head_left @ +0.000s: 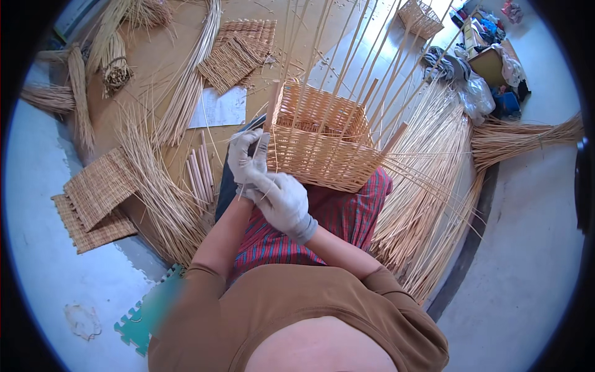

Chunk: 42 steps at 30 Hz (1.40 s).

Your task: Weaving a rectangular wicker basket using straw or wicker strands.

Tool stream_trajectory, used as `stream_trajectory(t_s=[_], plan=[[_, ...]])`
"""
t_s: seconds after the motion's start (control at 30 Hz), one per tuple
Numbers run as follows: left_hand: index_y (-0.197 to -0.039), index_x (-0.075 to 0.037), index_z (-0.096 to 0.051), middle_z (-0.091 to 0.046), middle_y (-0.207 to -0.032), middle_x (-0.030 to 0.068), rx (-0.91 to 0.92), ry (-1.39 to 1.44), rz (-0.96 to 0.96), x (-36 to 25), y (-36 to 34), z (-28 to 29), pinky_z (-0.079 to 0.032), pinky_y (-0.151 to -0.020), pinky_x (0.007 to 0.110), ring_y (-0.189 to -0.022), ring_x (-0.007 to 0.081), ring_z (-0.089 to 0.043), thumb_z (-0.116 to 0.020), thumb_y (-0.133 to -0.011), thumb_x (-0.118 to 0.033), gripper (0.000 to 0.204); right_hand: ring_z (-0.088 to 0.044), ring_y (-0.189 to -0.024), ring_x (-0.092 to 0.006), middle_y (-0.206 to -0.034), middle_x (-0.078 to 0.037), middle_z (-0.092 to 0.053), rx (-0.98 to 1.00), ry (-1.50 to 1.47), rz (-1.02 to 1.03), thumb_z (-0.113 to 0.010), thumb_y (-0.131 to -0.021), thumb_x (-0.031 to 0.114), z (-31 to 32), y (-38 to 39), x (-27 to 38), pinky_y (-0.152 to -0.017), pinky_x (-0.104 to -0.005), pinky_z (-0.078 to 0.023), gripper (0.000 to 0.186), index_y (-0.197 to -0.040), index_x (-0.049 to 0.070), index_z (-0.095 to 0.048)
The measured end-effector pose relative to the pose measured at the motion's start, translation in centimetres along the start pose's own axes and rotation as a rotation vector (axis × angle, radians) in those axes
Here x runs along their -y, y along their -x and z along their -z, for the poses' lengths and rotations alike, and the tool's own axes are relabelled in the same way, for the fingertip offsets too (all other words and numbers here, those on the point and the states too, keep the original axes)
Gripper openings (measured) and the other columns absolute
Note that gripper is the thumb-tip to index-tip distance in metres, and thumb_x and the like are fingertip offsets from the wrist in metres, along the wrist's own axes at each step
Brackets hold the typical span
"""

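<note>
A half-woven cane basket rests on my lap, with long upright canes rising from its sides and wooden posts at its corners. My left hand, in a whitish knit glove, is beside the basket's left corner post. Its fingers are curled, and what they hold is not clear. My right hand, gloved alike with a grey cuff, crosses in front of the basket to my left wrist. Its fingers are closed there against the left glove's cuff; I cannot make out what is between them.
Bundles of loose cane lie left and right of me. Woven mats are at the left, more mats ahead. Short wooden rods and a paper sheet lie near my left hand. Another basket stands farther off.
</note>
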<state>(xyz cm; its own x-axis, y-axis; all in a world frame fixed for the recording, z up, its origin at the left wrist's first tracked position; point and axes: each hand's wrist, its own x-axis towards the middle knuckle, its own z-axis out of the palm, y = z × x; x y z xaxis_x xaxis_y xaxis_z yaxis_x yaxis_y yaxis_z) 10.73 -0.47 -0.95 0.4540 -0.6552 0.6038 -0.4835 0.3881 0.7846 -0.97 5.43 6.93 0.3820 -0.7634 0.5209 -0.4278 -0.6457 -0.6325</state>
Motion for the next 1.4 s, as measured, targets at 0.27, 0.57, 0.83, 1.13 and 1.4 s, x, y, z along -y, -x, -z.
stream_trajectory(t_s=[0.27, 0.57, 0.83, 1.13, 1.4], plan=[[-0.122, -0.002, -0.06, -0.066, -0.112, 0.0096, 0.277, 0.206, 0.499, 2.2, 0.0, 0.2, -0.054, -0.089, 0.038, -0.105, 0.0227, -0.064, -0.087, -0.081, -0.025, 0.054, -0.068, -0.082, -0.0249, -0.096, -0.005, -0.071, -0.014, 0.03, 0.125, -0.067, -0.074, 0.004, 2.3, -0.4, -3.4, -0.071, -0.038, -0.055, 0.038, -0.11, 0.015, -0.074], [-0.121, -0.006, -0.061, -0.063, -0.119, 0.003, 0.405, 0.711, 0.765, 5.2, -1.9, -2.6, -0.052, -0.091, 0.027, -0.105, 0.0121, -0.06, -0.085, -0.086, -0.028, 0.047, -0.071, -0.089, -0.0146, -0.092, -0.011, -0.075, -0.327, -0.185, -0.449, -0.068, -0.096, 0.006, 5.2, -4.5, -9.5, -0.079, -0.0283, -0.055, 0.017, -0.111, 0.001, -0.074], [-0.111, -0.007, -0.064, -0.063, -0.094, -0.004, 0.252, 0.614, 0.746, 3.0, -2.0, -3.3, -0.046, -0.075, 0.021, -0.083, 0.0047, -0.056, -0.077, -0.093, -0.017, 0.025, -0.068, -0.113, -0.0288, -0.132, -0.019, -0.065, -0.262, -0.124, -0.135, -0.058, -0.096, 0.002, 4.0, -13.2, -7.7, -0.094, -0.0354, -0.053, 0.046, -0.139, 0.017, -0.061], [-0.118, -0.002, -0.055, -0.065, -0.106, 0.0103, -0.031, 0.023, 0.305, -1.7, 1.4, -2.9, -0.047, -0.096, 0.039, -0.104, 0.0248, -0.062, -0.083, -0.086, -0.019, 0.045, -0.059, -0.078, -0.0067, -0.099, 0.0, -0.068, -0.258, -0.179, -0.666, -0.043, -0.104, -0.002, 11.6, 12.5, -13.0, -0.072, -0.0221, -0.051, 0.035, -0.129, 0.007, -0.065], [-0.139, -0.01, -0.055, -0.054, -0.137, 0.0129, 0.616, 0.064, -0.157, -13.0, 2.8, -11.1, -0.057, -0.085, 0.032, -0.098, 0.0208, -0.065, -0.075, -0.086, -0.005, 0.057, -0.058, -0.073, -0.0057, -0.094, -0.002, -0.069, -0.537, -0.553, -0.922, -0.058, -0.104, 0.013, 13.6, 12.3, -12.5, -0.067, -0.0213, -0.049, 0.024, -0.126, 0.007, -0.064]])
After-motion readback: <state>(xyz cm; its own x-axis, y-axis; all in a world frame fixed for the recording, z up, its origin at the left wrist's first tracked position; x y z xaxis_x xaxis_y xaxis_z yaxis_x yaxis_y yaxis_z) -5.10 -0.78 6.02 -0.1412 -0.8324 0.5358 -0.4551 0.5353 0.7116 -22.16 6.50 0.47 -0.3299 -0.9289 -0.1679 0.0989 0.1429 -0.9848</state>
